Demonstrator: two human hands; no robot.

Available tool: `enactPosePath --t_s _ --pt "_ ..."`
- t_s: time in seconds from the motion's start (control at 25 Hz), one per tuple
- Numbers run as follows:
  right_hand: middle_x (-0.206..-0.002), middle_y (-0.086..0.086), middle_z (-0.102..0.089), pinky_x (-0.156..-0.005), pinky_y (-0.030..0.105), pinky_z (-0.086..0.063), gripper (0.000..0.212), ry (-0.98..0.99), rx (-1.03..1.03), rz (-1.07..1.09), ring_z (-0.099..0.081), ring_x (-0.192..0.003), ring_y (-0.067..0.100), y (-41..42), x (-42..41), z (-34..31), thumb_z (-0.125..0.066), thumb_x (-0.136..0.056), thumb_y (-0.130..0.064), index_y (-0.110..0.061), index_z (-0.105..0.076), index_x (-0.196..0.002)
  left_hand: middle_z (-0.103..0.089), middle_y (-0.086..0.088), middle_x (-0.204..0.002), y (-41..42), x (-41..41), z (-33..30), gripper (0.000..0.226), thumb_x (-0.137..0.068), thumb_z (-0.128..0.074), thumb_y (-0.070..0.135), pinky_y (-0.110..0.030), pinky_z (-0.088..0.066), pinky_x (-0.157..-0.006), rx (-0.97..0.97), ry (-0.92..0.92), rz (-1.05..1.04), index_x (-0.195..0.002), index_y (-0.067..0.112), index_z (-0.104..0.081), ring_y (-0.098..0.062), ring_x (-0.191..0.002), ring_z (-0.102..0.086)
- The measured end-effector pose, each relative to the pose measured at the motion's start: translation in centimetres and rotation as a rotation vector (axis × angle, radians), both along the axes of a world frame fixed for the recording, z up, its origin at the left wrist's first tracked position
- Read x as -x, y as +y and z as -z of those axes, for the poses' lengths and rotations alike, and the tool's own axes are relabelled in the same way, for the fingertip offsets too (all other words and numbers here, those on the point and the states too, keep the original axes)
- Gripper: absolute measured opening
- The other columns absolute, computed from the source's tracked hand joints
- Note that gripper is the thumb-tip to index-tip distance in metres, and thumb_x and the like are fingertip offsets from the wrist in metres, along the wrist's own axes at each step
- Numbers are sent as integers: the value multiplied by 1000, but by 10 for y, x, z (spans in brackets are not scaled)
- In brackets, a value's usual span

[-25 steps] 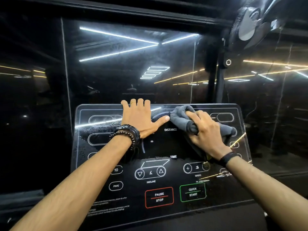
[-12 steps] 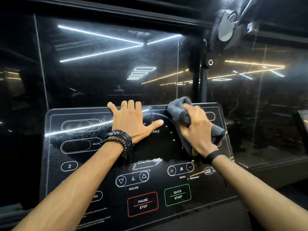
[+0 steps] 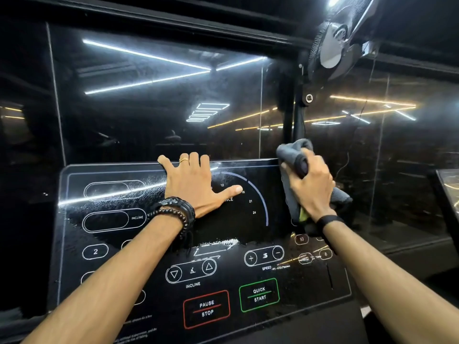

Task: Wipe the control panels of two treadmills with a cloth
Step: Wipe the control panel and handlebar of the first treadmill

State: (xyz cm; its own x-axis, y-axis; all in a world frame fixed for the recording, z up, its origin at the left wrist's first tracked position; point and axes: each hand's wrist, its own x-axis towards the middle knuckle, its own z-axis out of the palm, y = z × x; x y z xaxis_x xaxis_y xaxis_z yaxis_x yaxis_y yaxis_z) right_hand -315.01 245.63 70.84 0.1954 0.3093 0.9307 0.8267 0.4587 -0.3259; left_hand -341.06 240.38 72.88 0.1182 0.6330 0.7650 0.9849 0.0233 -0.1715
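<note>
A black glossy treadmill control panel [image 3: 154, 289] fills the lower middle of the head view, with white button outlines, a red PAUSE STOP box and a green QUICK START box. My left hand [image 3: 196, 184] lies flat on its upper middle, fingers straight and hooked over the top edge, thumb spread toward the dial numbers. My right hand [image 3: 310, 187] grips a bunched grey cloth [image 3: 293, 152] and presses it against the panel's upper right part. The cloth hides that corner. Wet speckles and streaks show on the left and lower areas.
A dark glass wall [image 3: 149, 108] with reflected ceiling lights stands right behind the panel. A wall fan [image 3: 337, 43] on a black post hangs at the upper right. The edge of a second console [image 3: 447, 192] shows at the far right.
My right hand has carried the cloth rightward across the upper panel to its right edge. My left hand stayed flat at the top. The view has shifted a little.
</note>
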Motion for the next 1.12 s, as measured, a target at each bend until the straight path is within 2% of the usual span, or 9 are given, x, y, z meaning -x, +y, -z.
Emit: enactPosePath --t_s 0.08,0.2,0.36,0.48,0.64,0.76,0.92,1.04,1.12 --pt "-102 10 -59 -76 43 -51 48 20 18 57 -58 -97 31 2 8 4 -70 -87 -43 -19 -54 -126 -54 -7 -109 0 0 0 113 -64 3 99 -72 -25 -100 -3 11 0 -111 12 -52 -31 -105 -52" --pt "-102 10 -60 -75 46 -52 52 -280 -72 14 -58 -95 33 2 -1 25 -77 -81 -30 -19 -53 -127 -54 -6 -108 1 0 0 112 -64 0 99 -72 -24 -100 -18 26 -2 -111 12 -52 -30 -104 -52" --pt "-103 11 -59 -73 39 -45 49 95 36 77 -59 -98 34 4 -2 3 -70 -87 -45 -19 -55 -126 -54 -6 -108 1 2 1 111 -64 -3 100 -72 -24 -100 -25 24 6 -111 12 -52 -31 -104 -52" --pt "-101 12 -59 -72 42 -50 50 -186 -67 87 -59 -95 35 3 -6 18 -72 -86 -41 -17 -54 -126 -53 -6 -106 2 2 2 112 -63 -2 101 -72 -25 -99 -24 30 6 -109 12 -52 -30 -103 -52" --pt "-102 12 -57 -70 38 -41 49 145 71 129 -59 -98 36 4 -11 -3 -68 -88 -48 -18 -53 -124 -54 -6 -106 1 1 1 111 -63 -4 101 -73 -25 -99 -19 24 11 -109 12 -52 -30 -102 -53" --pt "-102 12 -58 -71 41 -49 51 -184 -45 113 -59 -95 34 3 -8 14 -72 -86 -43 -17 -54 -126 -54 -5 -107 2 2 0 112 -63 -3 101 -73 -25 -99 -16 32 12 -111 12 -52 -30 -103 -52" --pt "-106 15 -57 -76 45 -47 53 190 115 148 -58 -103 39 5 -18 -7 -66 -89 -51 -18 -51 -128 -54 -4 -110 0 3 -1 113 -62 -2 101 -73 -25 -99 -5 22 25 -113 13 -52 -29 -106 -52" --pt "-105 12 -58 -74 40 -47 52 -129 -6 117 -58 -99 33 5 -17 9 -71 -87 -45 -16 -53 -128 -54 -5 -108 2 3 -1 113 -62 -3 102 -74 -25 -99 -14 33 27 -110 12 -52 -30 -103 -53" --pt "-106 13 -58 -76 42 -47 53 -16 53 126 -59 -101 36 8 -30 3 -70 -87 -47 -19 -53 -129 -54 -5 -106 1 3 -1 113 -62 -2 102 -74 -25 -98 -3 28 27 -109 12 -52 -30 -102 -53"
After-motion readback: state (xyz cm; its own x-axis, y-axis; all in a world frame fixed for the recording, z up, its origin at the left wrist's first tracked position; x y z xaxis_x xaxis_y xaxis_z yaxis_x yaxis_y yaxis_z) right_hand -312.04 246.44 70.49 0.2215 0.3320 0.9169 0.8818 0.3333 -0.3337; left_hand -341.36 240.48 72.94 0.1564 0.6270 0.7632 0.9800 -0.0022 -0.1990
